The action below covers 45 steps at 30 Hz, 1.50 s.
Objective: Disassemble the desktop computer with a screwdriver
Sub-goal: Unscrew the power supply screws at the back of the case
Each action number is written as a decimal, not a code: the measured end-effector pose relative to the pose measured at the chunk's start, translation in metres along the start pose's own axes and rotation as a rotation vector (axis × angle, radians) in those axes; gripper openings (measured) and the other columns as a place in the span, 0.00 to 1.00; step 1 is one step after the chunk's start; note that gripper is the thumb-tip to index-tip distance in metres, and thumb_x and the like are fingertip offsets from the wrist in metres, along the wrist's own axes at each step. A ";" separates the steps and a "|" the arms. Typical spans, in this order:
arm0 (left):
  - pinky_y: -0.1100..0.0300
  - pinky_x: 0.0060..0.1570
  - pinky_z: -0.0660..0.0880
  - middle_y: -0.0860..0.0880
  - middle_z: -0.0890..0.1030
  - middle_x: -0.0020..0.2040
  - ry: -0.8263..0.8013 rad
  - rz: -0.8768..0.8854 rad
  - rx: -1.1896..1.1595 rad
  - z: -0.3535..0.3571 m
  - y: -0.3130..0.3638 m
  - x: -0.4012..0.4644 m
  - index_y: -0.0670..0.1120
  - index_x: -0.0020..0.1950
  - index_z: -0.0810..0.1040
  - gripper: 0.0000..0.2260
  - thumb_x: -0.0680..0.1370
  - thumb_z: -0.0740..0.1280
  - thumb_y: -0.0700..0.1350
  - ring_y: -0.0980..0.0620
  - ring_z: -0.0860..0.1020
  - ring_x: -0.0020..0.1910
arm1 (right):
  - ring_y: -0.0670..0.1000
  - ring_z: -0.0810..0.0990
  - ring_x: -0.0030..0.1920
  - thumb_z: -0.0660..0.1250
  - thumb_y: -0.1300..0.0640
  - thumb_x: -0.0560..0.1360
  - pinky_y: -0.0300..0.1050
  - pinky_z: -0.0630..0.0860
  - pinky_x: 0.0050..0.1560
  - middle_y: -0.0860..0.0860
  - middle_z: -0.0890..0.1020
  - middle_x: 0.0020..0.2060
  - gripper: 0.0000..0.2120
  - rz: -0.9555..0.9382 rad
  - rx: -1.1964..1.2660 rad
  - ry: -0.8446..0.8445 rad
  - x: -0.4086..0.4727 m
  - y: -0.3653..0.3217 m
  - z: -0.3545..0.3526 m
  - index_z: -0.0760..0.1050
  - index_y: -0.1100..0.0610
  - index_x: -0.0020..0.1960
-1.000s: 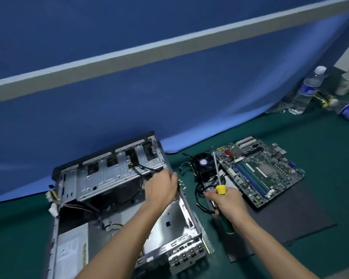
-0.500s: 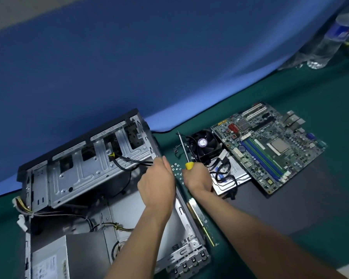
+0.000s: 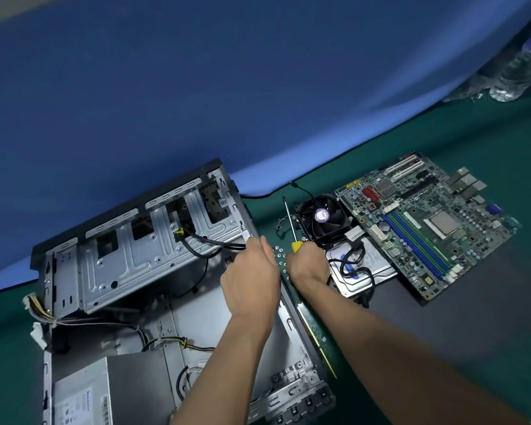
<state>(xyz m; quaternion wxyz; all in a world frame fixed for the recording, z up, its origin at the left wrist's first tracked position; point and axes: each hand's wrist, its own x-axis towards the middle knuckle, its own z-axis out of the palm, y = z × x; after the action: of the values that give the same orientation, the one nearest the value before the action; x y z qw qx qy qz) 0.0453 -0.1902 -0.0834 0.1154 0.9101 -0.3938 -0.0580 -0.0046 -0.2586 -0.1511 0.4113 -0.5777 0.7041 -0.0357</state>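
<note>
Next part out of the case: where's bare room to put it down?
Bare dark mat right of the right forearm, below the green motherboard; bare green table beyond the motherboard, short of the plastic bottles. Crowded: the strip beside the grey metal case, holding loose screws, black fan, silver hard drive and both hands.

Bright, even overhead light; soft shadows fall beneath both forearms. Wide-angle bending curves the blue backdrop (image 3: 227, 87), and the water bottles (image 3: 518, 62) far right of the hands blur.
</note>
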 end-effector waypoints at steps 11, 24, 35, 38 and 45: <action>0.56 0.31 0.60 0.52 0.69 0.27 0.032 0.025 -0.058 -0.004 0.000 -0.002 0.45 0.42 0.72 0.17 0.82 0.48 0.50 0.47 0.65 0.28 | 0.53 0.77 0.33 0.62 0.54 0.78 0.44 0.76 0.37 0.57 0.80 0.37 0.16 -0.166 -0.086 -0.365 -0.040 0.068 -0.043 0.70 0.58 0.33; 0.56 0.34 0.62 0.47 0.73 0.34 -0.008 0.089 -0.014 -0.012 0.000 -0.001 0.42 0.46 0.73 0.18 0.83 0.47 0.48 0.44 0.69 0.33 | 0.57 0.80 0.49 0.57 0.47 0.80 0.43 0.70 0.43 0.56 0.82 0.46 0.18 -0.353 -0.566 -0.195 -0.072 0.075 -0.054 0.76 0.60 0.44; 0.55 0.38 0.71 0.49 0.80 0.43 -0.255 0.109 -0.152 -0.062 -0.057 -0.070 0.48 0.46 0.71 0.05 0.76 0.56 0.43 0.48 0.77 0.39 | 0.51 0.77 0.39 0.60 0.54 0.76 0.44 0.71 0.38 0.48 0.80 0.37 0.07 -0.699 -0.270 -0.066 -0.175 0.033 -0.081 0.74 0.53 0.42; 0.57 0.42 0.73 0.51 0.81 0.47 -0.238 0.078 -0.190 -0.083 -0.103 -0.100 0.50 0.48 0.75 0.07 0.73 0.60 0.42 0.48 0.79 0.45 | 0.53 0.79 0.47 0.59 0.54 0.76 0.44 0.72 0.43 0.49 0.82 0.46 0.09 -0.770 -0.330 -0.132 -0.203 0.026 -0.052 0.77 0.53 0.50; 0.57 0.63 0.63 0.53 0.68 0.67 -0.273 0.138 -0.004 -0.115 -0.200 -0.149 0.52 0.66 0.68 0.26 0.68 0.63 0.47 0.50 0.62 0.67 | 0.58 0.74 0.59 0.51 0.41 0.79 0.53 0.65 0.58 0.55 0.76 0.60 0.23 -0.909 -0.736 -0.240 -0.262 0.021 0.028 0.71 0.55 0.63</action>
<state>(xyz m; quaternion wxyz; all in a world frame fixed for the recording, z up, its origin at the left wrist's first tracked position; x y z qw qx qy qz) 0.1068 0.0699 -0.0217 0.0664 0.8642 -0.4674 -0.1739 -0.0051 -0.0190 -0.0398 0.2042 -0.9258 0.3009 0.1035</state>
